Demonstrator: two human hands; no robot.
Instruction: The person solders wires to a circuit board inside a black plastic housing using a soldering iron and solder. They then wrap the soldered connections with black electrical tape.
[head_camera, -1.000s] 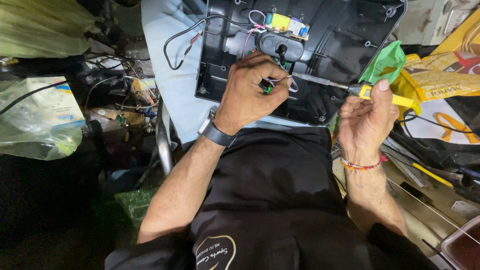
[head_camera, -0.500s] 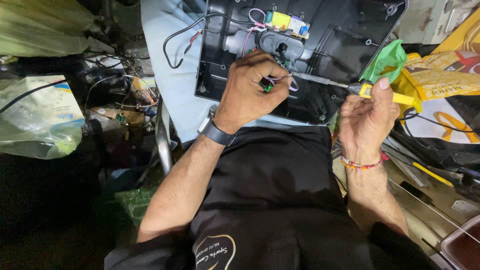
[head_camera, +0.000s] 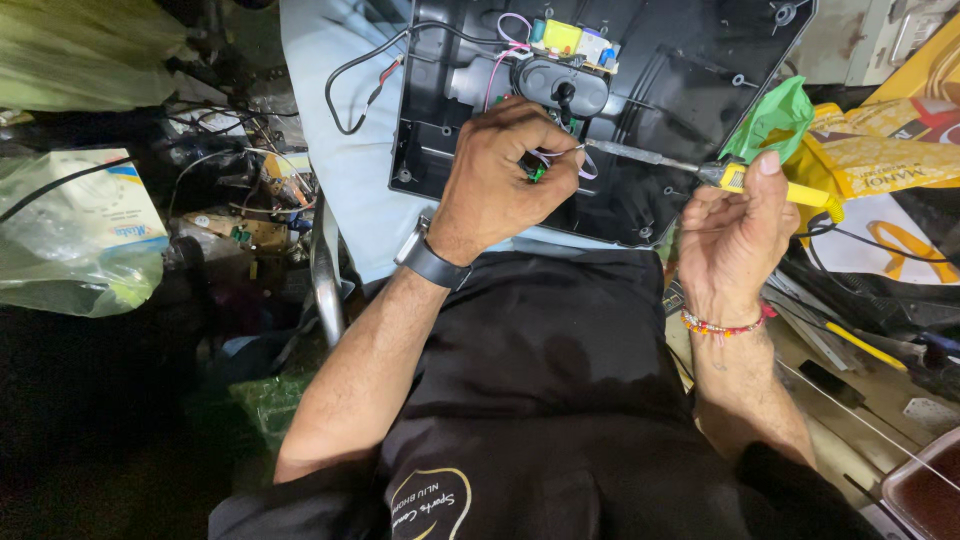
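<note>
Fingers (head_camera: 545, 150) of my left hand (head_camera: 500, 170) are pinching a small green part (head_camera: 537, 172) against the open black plastic housing (head_camera: 690, 70), while my right hand (head_camera: 735, 225) is gripping the yellow-handled screwdriver (head_camera: 700, 170) beside it.

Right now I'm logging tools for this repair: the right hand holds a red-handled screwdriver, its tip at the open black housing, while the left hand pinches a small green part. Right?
Not quite. In the head view the screwdriver in the right hand has a yellow handle, not red. The rest stands: its tip reaches into the black housing, and the left hand pinches the small green part.
</note>
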